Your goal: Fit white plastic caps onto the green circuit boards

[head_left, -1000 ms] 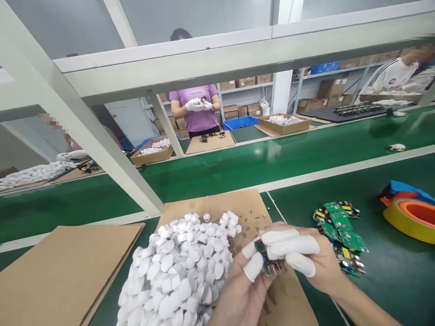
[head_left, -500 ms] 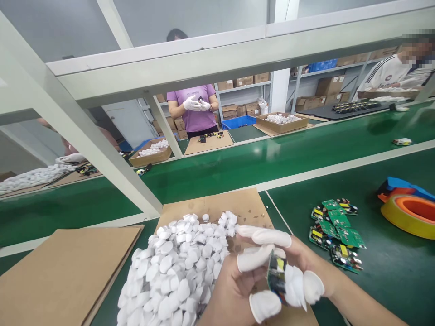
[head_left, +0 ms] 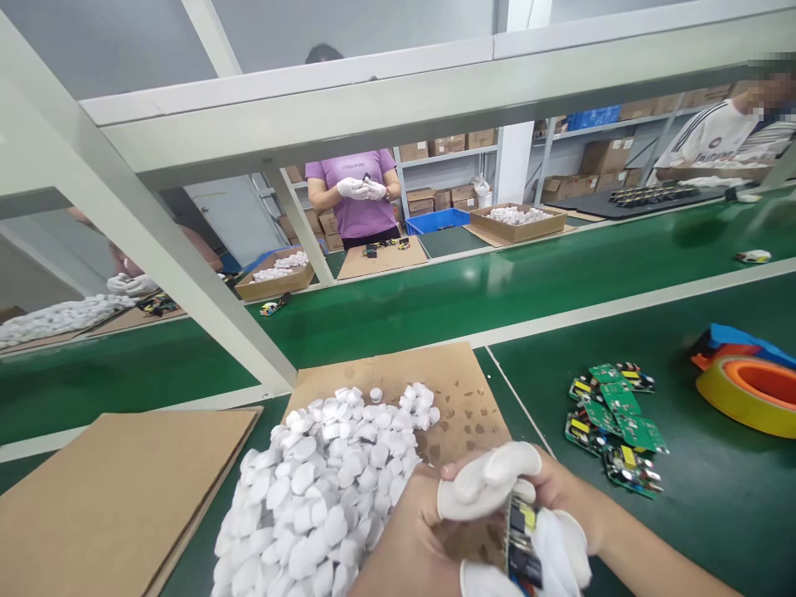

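Note:
My left hand (head_left: 429, 526) grips a small circuit board (head_left: 522, 539) between thumb and fingers at the lower middle. The board stands on edge, with a yellow part and black parts facing right. My right hand (head_left: 553, 489) closes round it from the right, its fingers bent over the top beside the left fingers. A soft white piece (head_left: 550, 543) lies against the board under the right thumb. White finger cots cover several of my fingertips. To the left, a heap of white pieces (head_left: 323, 497) covers much of a cardboard sheet (head_left: 460, 373); some of the sheet shows dark spots.
Several circuit boards (head_left: 615, 423) lie in a cluster to the right, near a roll of yellow tape (head_left: 746, 394). Cardboard sheets (head_left: 118, 497) are stacked at left. Beyond run a green conveyor belt (head_left: 435, 298) and a metal frame post (head_left: 186, 257). Co-workers sit or stand across the belt.
My right hand's fingers have drawn in from the white heap and bent over the board. Both hands and the board have shifted slightly right and down. Items on the belt have moved right.

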